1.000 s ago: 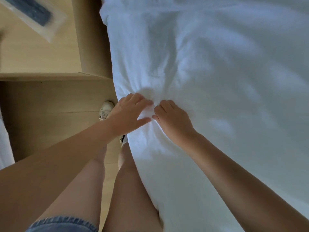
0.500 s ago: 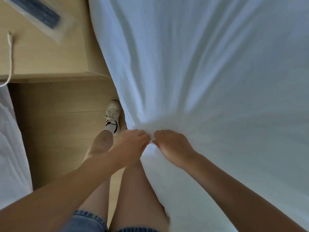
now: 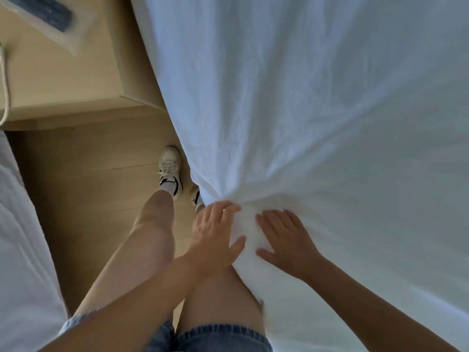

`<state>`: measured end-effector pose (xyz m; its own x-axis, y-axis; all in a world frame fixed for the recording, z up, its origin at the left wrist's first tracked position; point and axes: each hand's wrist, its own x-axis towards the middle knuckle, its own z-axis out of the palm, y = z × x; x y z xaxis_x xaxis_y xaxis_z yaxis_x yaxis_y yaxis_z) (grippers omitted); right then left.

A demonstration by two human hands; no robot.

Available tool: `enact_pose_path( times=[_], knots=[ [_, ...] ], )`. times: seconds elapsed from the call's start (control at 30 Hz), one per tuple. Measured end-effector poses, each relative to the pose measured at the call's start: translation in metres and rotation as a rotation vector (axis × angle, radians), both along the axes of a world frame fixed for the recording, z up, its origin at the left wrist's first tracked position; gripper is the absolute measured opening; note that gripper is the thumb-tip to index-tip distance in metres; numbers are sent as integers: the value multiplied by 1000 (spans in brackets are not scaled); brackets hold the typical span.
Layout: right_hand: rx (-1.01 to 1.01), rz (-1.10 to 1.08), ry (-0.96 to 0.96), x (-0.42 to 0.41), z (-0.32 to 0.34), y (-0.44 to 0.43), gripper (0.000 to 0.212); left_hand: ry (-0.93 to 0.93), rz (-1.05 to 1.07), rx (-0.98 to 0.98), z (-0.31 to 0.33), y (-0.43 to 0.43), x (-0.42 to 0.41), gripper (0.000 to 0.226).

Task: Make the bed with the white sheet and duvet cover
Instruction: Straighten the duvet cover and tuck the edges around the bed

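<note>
The white sheet point(image 3: 317, 110) covers the bed and fills the right side of the view, its folds running down to a bunched bulge point(image 3: 250, 224) at the bed's near edge. My left hand point(image 3: 215, 232) lies against the left side of that bulge, fingers spread and thumb out. My right hand point(image 3: 285, 237) presses flat on its right side with straight fingers. The bulge of cloth sits between the two hands, above my right knee. No duvet cover can be told apart from the sheet.
A light wooden nightstand point(image 3: 63, 80) stands at the upper left, bearing a clear plastic bag point(image 3: 50, 19) with a dark object and a white cord point(image 3: 5, 80). Wooden floor point(image 3: 88, 186) lies below it, with my shoe point(image 3: 169, 171). More white bedding point(image 3: 22, 262) is at the left edge.
Both hands pinched the sheet edge and pulled it toward me, stretching the cloth taut. Now the pinches are released and both hands lie spread on the bunched cloth.
</note>
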<state>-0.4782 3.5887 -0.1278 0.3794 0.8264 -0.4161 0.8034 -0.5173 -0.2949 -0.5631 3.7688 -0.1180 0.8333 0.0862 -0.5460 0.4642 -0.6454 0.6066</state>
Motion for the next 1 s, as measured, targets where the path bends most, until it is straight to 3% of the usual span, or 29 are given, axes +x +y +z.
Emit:
enact_pose_path(
  times=[0.17, 0.33, 0.5, 0.67, 0.83, 0.93, 1.0],
  knots=[
    [-88, -88, -8, -3, -14, 13, 35, 159, -220, 22, -19, -25, -26, 77],
    [-85, -58, -87, -8, -20, 16, 12, 128, -289, 86, -33, -25, -24, 69],
    [-71, -136, -147, -31, -11, 8, 17, 77, -320, 307, -45, -29, -22, 32],
    [-109, -265, 60, -72, -5, 0, 42, -27, -275, 276, -46, -30, -27, 23],
    [-18, -360, -35, -95, 7, -6, 15, -69, -266, 175, -24, -25, -45, 21],
    [-25, -455, -105, -101, 6, -11, 13, -56, -289, 164, -19, -28, -47, 21],
    [-37, -552, -108, -103, 2, -14, 17, -41, -299, 195, -21, -30, -47, 34]
  ],
)
